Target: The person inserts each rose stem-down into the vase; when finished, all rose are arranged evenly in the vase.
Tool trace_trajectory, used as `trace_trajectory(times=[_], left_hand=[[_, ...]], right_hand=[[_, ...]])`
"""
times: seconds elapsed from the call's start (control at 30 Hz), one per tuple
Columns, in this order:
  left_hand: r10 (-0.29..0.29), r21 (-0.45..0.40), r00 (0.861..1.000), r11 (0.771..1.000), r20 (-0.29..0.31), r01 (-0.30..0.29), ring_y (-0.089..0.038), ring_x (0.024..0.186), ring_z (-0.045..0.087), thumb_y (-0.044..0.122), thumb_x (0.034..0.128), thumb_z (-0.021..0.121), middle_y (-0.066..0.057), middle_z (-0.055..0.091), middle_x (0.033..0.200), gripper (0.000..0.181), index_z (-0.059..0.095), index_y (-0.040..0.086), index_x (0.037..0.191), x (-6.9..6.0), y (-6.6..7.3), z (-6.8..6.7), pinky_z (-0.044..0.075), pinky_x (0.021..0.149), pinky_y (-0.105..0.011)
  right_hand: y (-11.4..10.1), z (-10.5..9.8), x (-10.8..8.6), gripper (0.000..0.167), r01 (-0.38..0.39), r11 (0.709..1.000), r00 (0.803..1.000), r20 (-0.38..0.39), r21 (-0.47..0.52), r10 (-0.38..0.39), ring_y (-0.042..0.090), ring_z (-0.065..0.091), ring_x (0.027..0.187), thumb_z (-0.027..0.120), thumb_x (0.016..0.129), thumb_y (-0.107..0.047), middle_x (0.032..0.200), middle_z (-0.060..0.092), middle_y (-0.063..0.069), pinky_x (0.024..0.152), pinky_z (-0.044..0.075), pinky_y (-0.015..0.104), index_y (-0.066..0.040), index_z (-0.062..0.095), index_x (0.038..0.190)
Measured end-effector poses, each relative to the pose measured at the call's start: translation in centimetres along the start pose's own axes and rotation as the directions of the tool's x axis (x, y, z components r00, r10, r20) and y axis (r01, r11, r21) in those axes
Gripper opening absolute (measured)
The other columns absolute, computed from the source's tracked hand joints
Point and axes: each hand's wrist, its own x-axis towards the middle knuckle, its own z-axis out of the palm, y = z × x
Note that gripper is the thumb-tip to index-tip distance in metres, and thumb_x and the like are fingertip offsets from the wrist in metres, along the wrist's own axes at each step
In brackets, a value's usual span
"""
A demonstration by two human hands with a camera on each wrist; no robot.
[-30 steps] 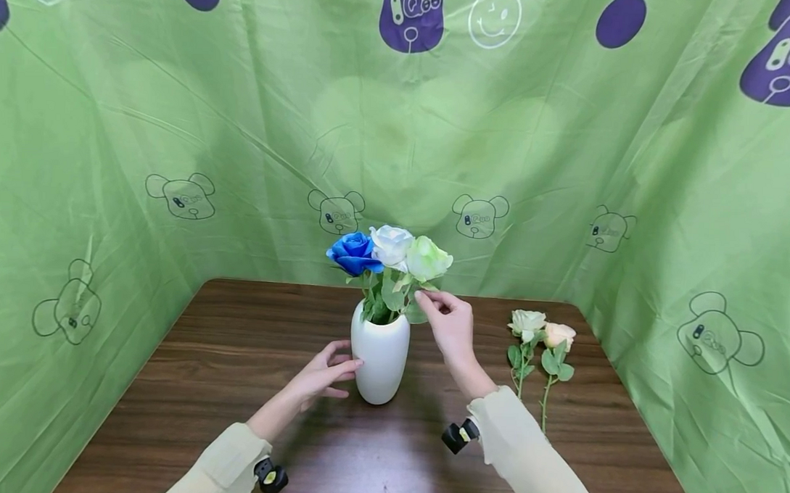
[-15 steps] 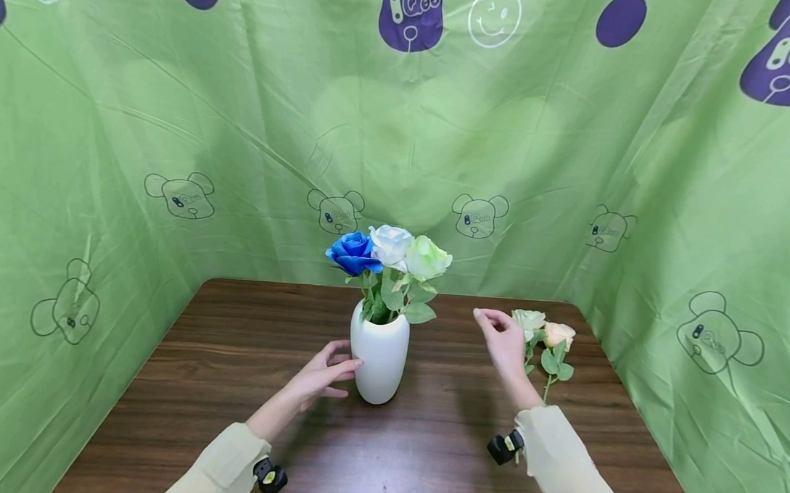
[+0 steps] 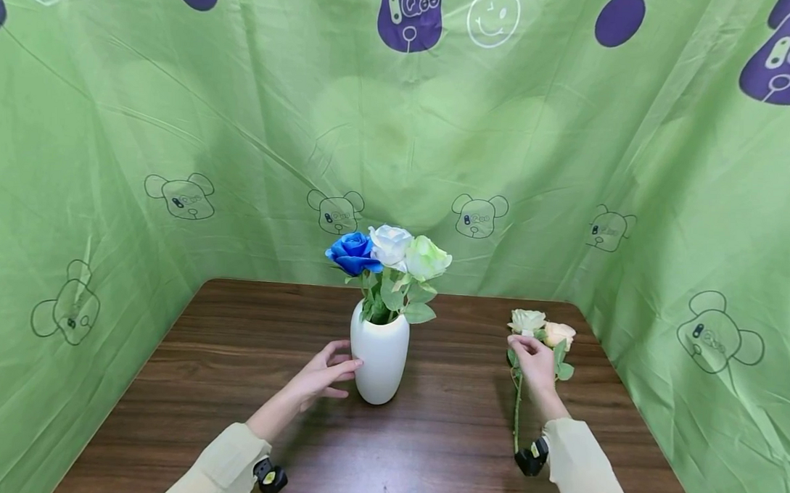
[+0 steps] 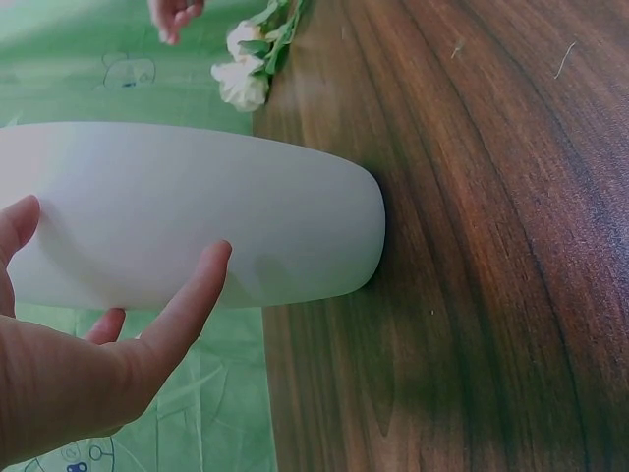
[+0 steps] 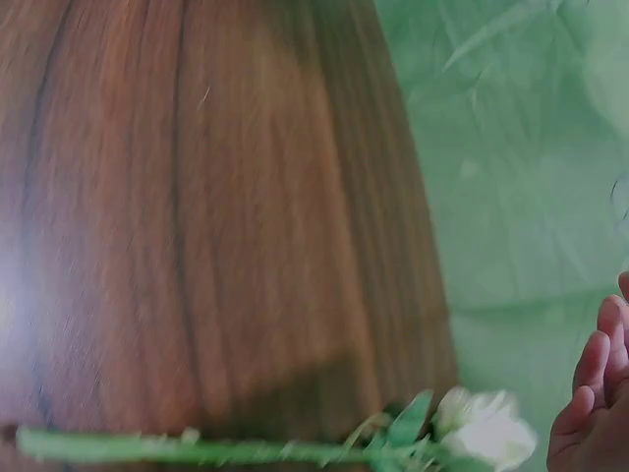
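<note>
A white vase (image 3: 379,362) stands upright on the table, holding a blue rose (image 3: 354,254), a white rose (image 3: 390,245) and a pale green rose (image 3: 429,258). My left hand (image 3: 320,378) is at the vase's left side, its thumb against the wall; the fingers look fairly straight in the left wrist view. On the right, a cream rose (image 3: 527,321) and a peach rose (image 3: 559,335) lie side by side. Over their stems hovers my right hand (image 3: 536,364), fingers loosely bent. The right wrist view shows this hand (image 5: 598,393) apart from the cream rose (image 5: 486,429).
The brown wooden table (image 3: 234,357) ends at a green printed cloth (image 3: 261,162) at the back and both sides. A black wrist camera (image 3: 533,458) on the right sleeve is close to the cream rose's stem end.
My right hand has left the pale green rose in the vase and moved right, then lower, over the two lying roses. My left hand stays at the vase.
</note>
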Motion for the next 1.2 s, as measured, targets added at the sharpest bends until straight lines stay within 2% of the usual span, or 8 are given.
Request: trace_trajectory(times=[0.17, 0.27, 0.37, 0.53, 0.67, 0.87, 1.07, 1.2], left_hand=[[0.0, -0.006, 1.0, 1.0, -0.003, 0.0, -0.047, 0.109, 0.039, 0.02, 0.0841, 0.06, -0.032, 0.031, 0.127, 0.061, 0.026, 0.002, 0.132, 0.7, -0.9, -0.3, 0.047, 0.073, -0.049], [-0.003, -0.005, 1.0, 1.0, -0.01, 0.003, -0.046, 0.108, 0.04, 0.022, 0.0839, 0.06, -0.03, 0.032, 0.127, 0.061, 0.027, 0.003, 0.132, 1.4, -1.7, -0.6, 0.048, 0.071, -0.048], [-0.005, -0.001, 1.0, 1.0, -0.015, 0.005, -0.045, 0.108, 0.042, 0.023, 0.0839, 0.061, -0.029, 0.032, 0.127, 0.061, 0.028, 0.004, 0.132, 1.7, -2.1, -0.8, 0.048, 0.07, -0.048], [-0.004, 0.001, 1.0, 1.0, -0.008, 0.004, -0.047, 0.109, 0.04, 0.021, 0.0844, 0.06, -0.031, 0.032, 0.127, 0.061, 0.027, 0.002, 0.132, 0.9, -1.1, -0.4, 0.048, 0.072, -0.048], [-0.004, 0.006, 1.0, 1.0, -0.008, 0.004, -0.047, 0.109, 0.039, 0.02, 0.0845, 0.059, -0.031, 0.032, 0.126, 0.06, 0.027, 0.0, 0.131, -0.1, 0.1, 0.0, 0.047, 0.073, -0.048], [-0.003, 0.005, 1.0, 1.0, -0.005, 0.003, -0.047, 0.11, 0.039, 0.021, 0.0843, 0.059, -0.032, 0.031, 0.127, 0.06, 0.027, 0.0, 0.131, -0.2, 0.2, 0.0, 0.047, 0.073, -0.048], [-0.005, 0.003, 1.0, 1.0, -0.011, 0.005, -0.046, 0.109, 0.04, 0.024, 0.0836, 0.061, -0.03, 0.031, 0.128, 0.063, 0.027, 0.004, 0.132, 1.3, -1.8, -0.7, 0.048, 0.071, -0.048], [-0.003, 0.004, 1.0, 1.0, -0.016, 0.003, -0.045, 0.108, 0.042, 0.026, 0.0827, 0.062, -0.028, 0.032, 0.128, 0.064, 0.027, 0.005, 0.133, 1.7, -2.3, -0.8, 0.049, 0.07, -0.048]], right_hand=[[6.8, 0.2, 2.5, 0.033, 0.012, 0.999, 1.0, 0.001, -0.041, -0.012, 0.008, 0.05, 0.065, 0.066, 0.078, -0.032, 0.073, 0.061, 0.001, 0.049, 0.039, 0.026, -0.002, 0.067, 0.091], [13.1, 0.7, 4.7, 0.037, 0.011, 0.992, 1.0, -0.016, -0.127, -0.013, 0.009, 0.05, 0.067, 0.063, 0.078, -0.042, 0.077, 0.061, 0.001, 0.048, 0.037, 0.028, -0.009, 0.067, 0.093], [15.8, 0.7, 5.3, 0.038, -0.027, 0.966, 0.999, -0.048, -0.257, 0.016, 0.014, 0.052, 0.072, 0.061, 0.078, -0.046, 0.08, 0.062, 0.0, 0.054, 0.038, 0.024, -0.013, 0.066, 0.095], [10.6, -1.1, 2.1, 0.04, -0.146, 0.953, 0.989, -0.006, -0.264, 0.15, 0.034, 0.051, 0.085, 0.06, 0.081, -0.034, 0.09, 0.062, 0.015, 0.067, 0.041, 0.04, -0.001, 0.06, 0.103], [7.5, -1.6, 0.0, 0.04, -0.214, 0.946, 0.972, 0.047, -0.243, 0.232, 0.033, 0.054, 0.079, 0.06, 0.081, -0.027, 0.089, 0.061, 0.018, 0.068, 0.042, 0.046, 0.003, 0.056, 0.107], [8.2, -1.0, -0.5, 0.041, -0.233, 0.945, 0.965, 0.068, -0.228, 0.255, 0.03, 0.056, 0.075, 0.062, 0.08, -0.024, 0.088, 0.06, 0.02, 0.071, 0.041, 0.045, 0.006, 0.055, 0.107], [8.9, -0.6, -0.6, 0.041, -0.246, 0.945, 0.961, 0.075, -0.214, 0.267, 0.021, 0.058, 0.059, 0.063, 0.079, -0.02, 0.082, 0.063, 0.017, 0.069, 0.042, 0.041, 0.007, 0.054, 0.109], [8.8, -0.4, -0.9, 0.044, -0.244, 0.92, 0.959, 0.068, -0.305, 0.277, 0.029, 0.058, 0.072, 0.064, 0.078, -0.025, 0.085, 0.064, 0.015, 0.069, 0.041, 0.045, 0.002, 0.054, 0.111]])
